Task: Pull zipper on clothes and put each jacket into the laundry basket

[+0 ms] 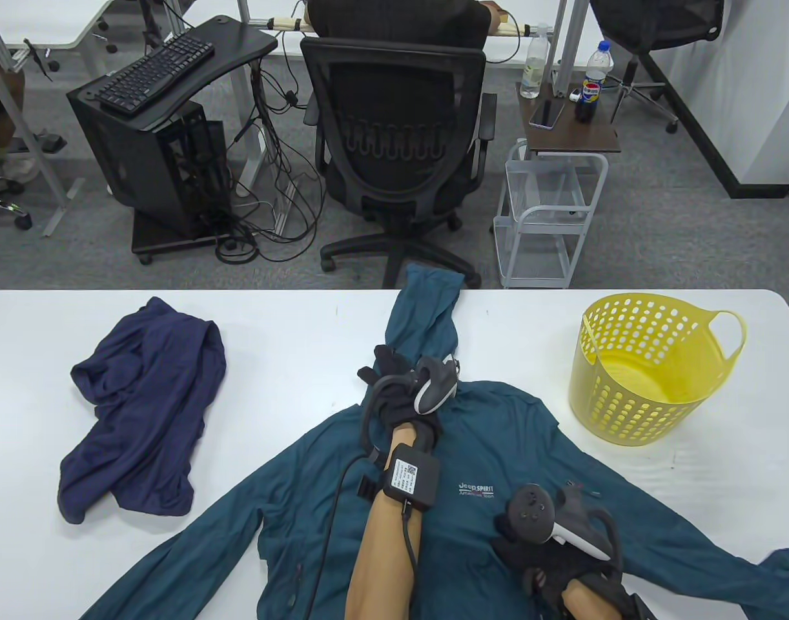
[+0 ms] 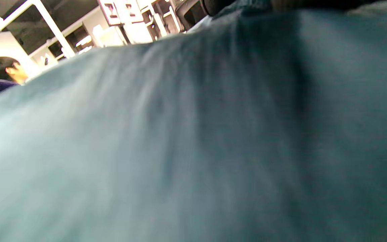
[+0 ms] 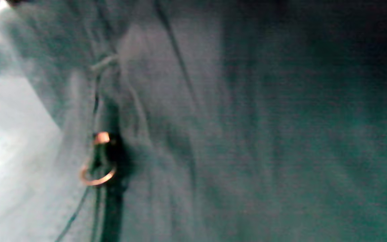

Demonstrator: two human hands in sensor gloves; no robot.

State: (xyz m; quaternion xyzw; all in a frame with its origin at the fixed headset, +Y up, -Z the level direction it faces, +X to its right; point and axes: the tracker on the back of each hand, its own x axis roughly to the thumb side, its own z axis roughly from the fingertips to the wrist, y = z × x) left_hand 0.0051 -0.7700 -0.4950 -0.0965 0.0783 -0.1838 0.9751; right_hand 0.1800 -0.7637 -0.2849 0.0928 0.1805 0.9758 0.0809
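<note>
Two jackets on my worktop [image 1: 291,336]: navy jacket [image 1: 143,407] crumpled left, teal jacket [image 1: 491,452] spread centre. My left hand [image 1: 401,387] rests at its collar, right hand [image 1: 549,536] lower; their fingers' grip I cannot tell. Zipping seems underway; next, lift it into the yellow basket [image 1: 646,368].

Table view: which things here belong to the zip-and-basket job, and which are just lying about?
Job:
teal jacket, spread flat
navy jacket, crumpled
yellow laundry basket
left hand and right hand, both on the teal jacket

Lying about:
office chair
keyboard
white cart
two bottles
</note>
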